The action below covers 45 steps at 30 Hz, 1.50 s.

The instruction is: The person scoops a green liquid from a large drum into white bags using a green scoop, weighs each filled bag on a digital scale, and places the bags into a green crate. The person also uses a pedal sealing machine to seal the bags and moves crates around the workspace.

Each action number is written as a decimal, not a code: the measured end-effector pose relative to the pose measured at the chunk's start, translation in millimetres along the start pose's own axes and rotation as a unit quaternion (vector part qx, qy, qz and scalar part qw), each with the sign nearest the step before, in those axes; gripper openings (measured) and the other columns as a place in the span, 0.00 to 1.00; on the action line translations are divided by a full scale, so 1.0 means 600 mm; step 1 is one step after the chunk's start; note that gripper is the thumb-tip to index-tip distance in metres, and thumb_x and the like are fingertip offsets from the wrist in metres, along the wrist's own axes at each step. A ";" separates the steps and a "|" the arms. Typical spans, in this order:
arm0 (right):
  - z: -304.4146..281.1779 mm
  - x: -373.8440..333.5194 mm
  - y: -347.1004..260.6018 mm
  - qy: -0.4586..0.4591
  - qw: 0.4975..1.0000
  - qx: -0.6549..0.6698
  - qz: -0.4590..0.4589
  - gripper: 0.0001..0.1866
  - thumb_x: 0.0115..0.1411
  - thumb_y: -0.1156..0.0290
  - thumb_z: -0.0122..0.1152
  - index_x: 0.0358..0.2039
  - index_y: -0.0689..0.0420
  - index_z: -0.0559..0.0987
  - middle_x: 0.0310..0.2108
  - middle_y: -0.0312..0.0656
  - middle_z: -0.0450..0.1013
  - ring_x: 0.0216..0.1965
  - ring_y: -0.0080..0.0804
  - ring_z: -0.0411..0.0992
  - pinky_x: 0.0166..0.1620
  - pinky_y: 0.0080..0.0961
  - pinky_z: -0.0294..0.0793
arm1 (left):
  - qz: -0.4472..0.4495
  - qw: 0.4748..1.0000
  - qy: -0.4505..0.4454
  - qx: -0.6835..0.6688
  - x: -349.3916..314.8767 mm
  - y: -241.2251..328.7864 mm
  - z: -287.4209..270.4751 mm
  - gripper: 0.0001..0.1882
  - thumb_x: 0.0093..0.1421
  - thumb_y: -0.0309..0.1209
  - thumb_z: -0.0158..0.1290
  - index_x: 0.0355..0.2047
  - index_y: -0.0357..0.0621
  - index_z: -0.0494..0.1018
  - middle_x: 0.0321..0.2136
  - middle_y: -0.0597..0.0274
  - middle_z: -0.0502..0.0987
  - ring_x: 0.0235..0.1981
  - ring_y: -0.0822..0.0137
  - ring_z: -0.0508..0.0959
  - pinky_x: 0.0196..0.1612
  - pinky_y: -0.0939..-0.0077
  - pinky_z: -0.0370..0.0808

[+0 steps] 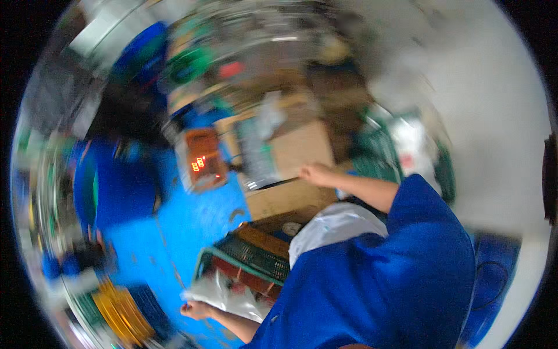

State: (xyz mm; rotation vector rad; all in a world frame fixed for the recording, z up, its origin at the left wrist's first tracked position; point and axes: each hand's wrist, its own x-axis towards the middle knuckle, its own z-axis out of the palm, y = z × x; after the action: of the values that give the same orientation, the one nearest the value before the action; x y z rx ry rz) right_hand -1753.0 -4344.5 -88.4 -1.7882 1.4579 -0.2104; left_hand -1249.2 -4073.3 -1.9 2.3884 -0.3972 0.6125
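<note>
Beside blue surface (195,215), apparently pinching white bag (224,294) at green crate (239,266) with left hand (197,310), can't tell whether gripping anything with curled right hand (317,174) at cardboard box (285,200); might tear bag on crate rim if yanking sideways

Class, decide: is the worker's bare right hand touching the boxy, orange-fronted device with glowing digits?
Apart. The head view, though blurred, plainly shows brown cardboard in the gap between the right hand and the orange-fronted device.
</note>
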 end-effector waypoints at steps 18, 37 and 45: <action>-0.214 -0.220 0.713 0.533 0.476 0.535 0.450 0.20 0.58 0.53 0.52 0.35 0.59 0.67 0.26 0.39 0.67 0.25 0.30 0.67 0.24 0.26 0.69 | 0.432 0.539 -0.721 -0.053 -0.709 0.693 0.052 0.07 0.52 0.29 0.53 0.32 0.42 0.74 0.20 0.56 0.75 0.21 0.63 0.75 0.27 0.73 0.71; -0.171 0.064 -0.011 0.139 0.911 0.376 0.102 0.24 0.60 0.55 0.47 0.23 0.67 0.73 0.22 0.57 0.70 0.26 0.45 0.70 0.32 0.37 0.66 | -0.362 0.627 -0.629 -0.284 -0.578 0.771 0.079 0.17 0.60 0.42 0.46 0.39 0.40 0.70 0.30 0.58 0.75 0.29 0.66 0.74 0.32 0.70 0.73; -0.283 0.295 0.063 0.326 0.932 0.133 0.085 0.23 0.59 0.55 0.48 0.24 0.66 0.75 0.24 0.59 0.70 0.30 0.58 0.68 0.33 0.43 0.65 | 0.079 0.849 -0.407 -0.327 -0.534 0.828 0.379 0.21 0.59 0.43 0.46 0.23 0.34 0.69 0.19 0.45 0.71 0.21 0.50 0.70 0.28 0.60 0.65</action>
State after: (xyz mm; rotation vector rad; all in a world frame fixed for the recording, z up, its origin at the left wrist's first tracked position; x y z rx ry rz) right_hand -1823.1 -4581.3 -61.5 -1.4164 1.9159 -0.9363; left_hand -1655.4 -4553.8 -74.7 1.8234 -0.9863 -0.4778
